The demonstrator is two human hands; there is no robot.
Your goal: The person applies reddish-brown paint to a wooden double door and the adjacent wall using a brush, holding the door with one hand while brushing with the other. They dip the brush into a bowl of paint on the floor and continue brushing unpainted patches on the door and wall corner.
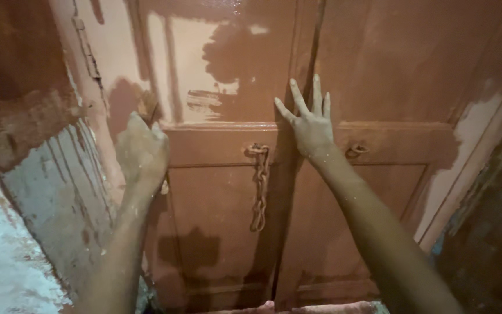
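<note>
Head view: right hand point(312, 129) fingers splayed, bracing door point(216, 203); left hand point(142, 152) clenched, probably gripping a brush point(153, 111), wet paint above.

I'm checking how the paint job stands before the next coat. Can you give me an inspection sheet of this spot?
Surface: double wooden door, reddish-brown and glossy; paler unpainted patch on the upper left panel.
Job's things: paintbrush, only its tip visible above the left fist, by the left panel's edge.
Clutter: nothing seen.
Grips: left hand closed around the paintbrush; right hand open, fingers spread, flat on the right leaf.
Cables: none; a chain hangs from the left leaf's hasp.
Surroundings: rough, flaking wall at left; dark wall at right.
</note>
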